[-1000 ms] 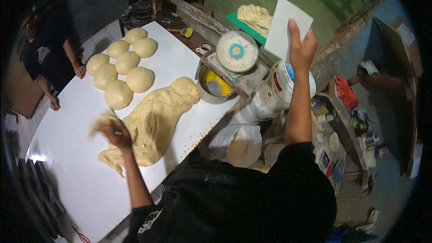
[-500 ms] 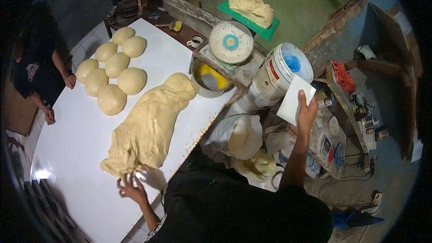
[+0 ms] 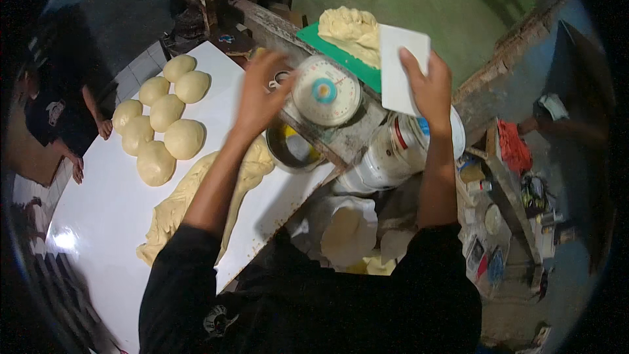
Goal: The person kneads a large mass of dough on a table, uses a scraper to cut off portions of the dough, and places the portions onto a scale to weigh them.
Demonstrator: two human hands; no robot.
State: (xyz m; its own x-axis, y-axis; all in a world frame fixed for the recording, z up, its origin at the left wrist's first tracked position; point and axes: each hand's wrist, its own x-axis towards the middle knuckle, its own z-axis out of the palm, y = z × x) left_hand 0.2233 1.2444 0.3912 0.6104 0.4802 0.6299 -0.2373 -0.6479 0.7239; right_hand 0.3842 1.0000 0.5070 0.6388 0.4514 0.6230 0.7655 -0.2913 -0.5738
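My right hand (image 3: 434,88) grips a flat white dough scraper (image 3: 395,82) and holds it upright beside the lump of dough (image 3: 350,29) on the scale's green tray (image 3: 321,40). The round scale dial (image 3: 327,95) faces up between my hands. Blurred by motion, my left hand (image 3: 261,95) is raised near the dial's left side, thumb and fingers apart and nothing in it. Below my left forearm a long slab of dough (image 3: 173,206) lies on the white table (image 3: 105,223), partly hidden by the arm. Several smooth dough balls (image 3: 183,139) sit to its left.
A metal pot (image 3: 278,151) with something yellow inside stands at the table corner. White buckets (image 3: 400,141) are right of the scale, and a cluttered shelf (image 3: 508,190) is beyond them. Another person's hands (image 3: 105,128) rest by the table's left edge.
My left hand has risen from the slab's near end to beside the scale. My right hand has carried the scraper up and left, from by the buckets to the dough on the tray.
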